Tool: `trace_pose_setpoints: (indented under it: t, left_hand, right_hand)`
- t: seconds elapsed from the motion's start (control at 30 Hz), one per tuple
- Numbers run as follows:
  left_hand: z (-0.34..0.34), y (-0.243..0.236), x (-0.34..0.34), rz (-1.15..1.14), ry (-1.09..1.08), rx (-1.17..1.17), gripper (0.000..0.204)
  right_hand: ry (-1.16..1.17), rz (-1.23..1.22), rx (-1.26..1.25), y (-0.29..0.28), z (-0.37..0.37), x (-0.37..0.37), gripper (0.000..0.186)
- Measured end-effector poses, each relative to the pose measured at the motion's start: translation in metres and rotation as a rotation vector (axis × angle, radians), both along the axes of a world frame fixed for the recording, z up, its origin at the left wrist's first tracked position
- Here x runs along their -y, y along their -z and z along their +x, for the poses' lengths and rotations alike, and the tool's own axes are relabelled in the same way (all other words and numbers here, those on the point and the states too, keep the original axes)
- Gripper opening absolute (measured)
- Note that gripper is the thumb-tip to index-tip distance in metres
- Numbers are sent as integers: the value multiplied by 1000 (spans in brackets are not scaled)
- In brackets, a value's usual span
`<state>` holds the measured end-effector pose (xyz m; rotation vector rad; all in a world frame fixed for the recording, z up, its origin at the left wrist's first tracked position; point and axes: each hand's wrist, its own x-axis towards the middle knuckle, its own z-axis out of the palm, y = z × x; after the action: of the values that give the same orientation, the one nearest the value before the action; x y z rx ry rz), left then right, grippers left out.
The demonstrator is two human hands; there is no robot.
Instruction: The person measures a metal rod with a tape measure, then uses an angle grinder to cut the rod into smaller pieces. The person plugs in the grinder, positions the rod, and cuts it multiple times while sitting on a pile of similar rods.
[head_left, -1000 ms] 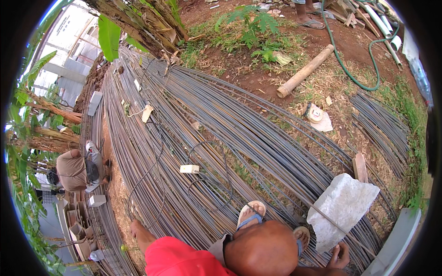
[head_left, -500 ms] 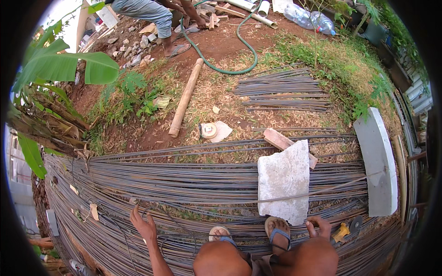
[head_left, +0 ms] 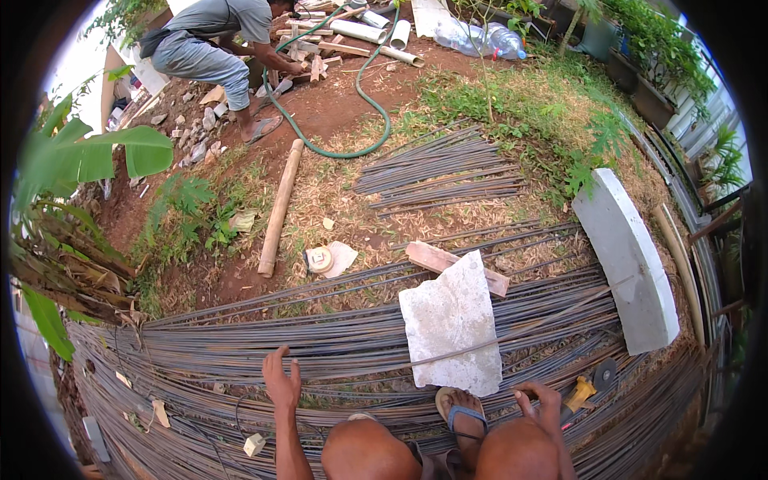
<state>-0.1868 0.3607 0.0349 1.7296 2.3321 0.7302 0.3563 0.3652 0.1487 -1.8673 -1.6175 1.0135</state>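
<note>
My left hand (head_left: 282, 380) is over the long bundle of steel rods (head_left: 336, 340), its thumb apart from its raised fingers and nothing held. Beside my right knee, my right hand (head_left: 539, 402) has its fingers loosely bent, with a gap between thumb and forefinger and no object visible in it. Nearest to it on the right lies an angle grinder (head_left: 581, 392) with a yellow part and a dark disc. A rough whitish slab (head_left: 450, 320) rests on the rods in front of me, and a single thin rod crosses over it. Under the slab's far edge is a reddish block (head_left: 452, 266).
A grey concrete slab (head_left: 628, 260) stands at the right. Shorter rods (head_left: 444, 172) lie beyond, near a wooden pole (head_left: 282, 208) and a green hose (head_left: 376, 104). A co-worker (head_left: 208, 48) bends over wood pieces. A pale block-shaped thing (head_left: 254, 444) lies near my left forearm.
My left hand has risen and moved forward over the rods. The view has shifted, showing more of the co-worker. The pale block-shaped thing by my left forearm has come into sight.
</note>
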Motion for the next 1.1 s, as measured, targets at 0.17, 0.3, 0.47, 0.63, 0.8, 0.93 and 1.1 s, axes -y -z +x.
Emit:
trace_pose_setpoints:
  t: [0.17,0.3,0.47,0.63,0.8,0.93,1.1]
  left_hand:
    - [3,3,6,-178,75,19,34]
    - [-8,9,10,-231,220,-4,36]
    - [-30,18,15,-438,219,71,48]
    - [-52,20,16,-627,194,105,60]
    - [-62,11,5,-798,126,35,56]
    - [-56,1,-2,-867,145,16,51]
    - [-45,-5,-13,-891,171,12,48]
  right_hand:
    - [95,41,55,1,29,26,19]
    - [374,-79,42,14,64,63,17]
    - [573,-104,-12,28,91,105,18]
    - [618,-43,-220,62,91,45,25]
    - [742,52,-566,102,67,-98,57]
    - [843,-28,-703,109,69,-147,53]
    - [861,-69,-648,113,84,-147,44]
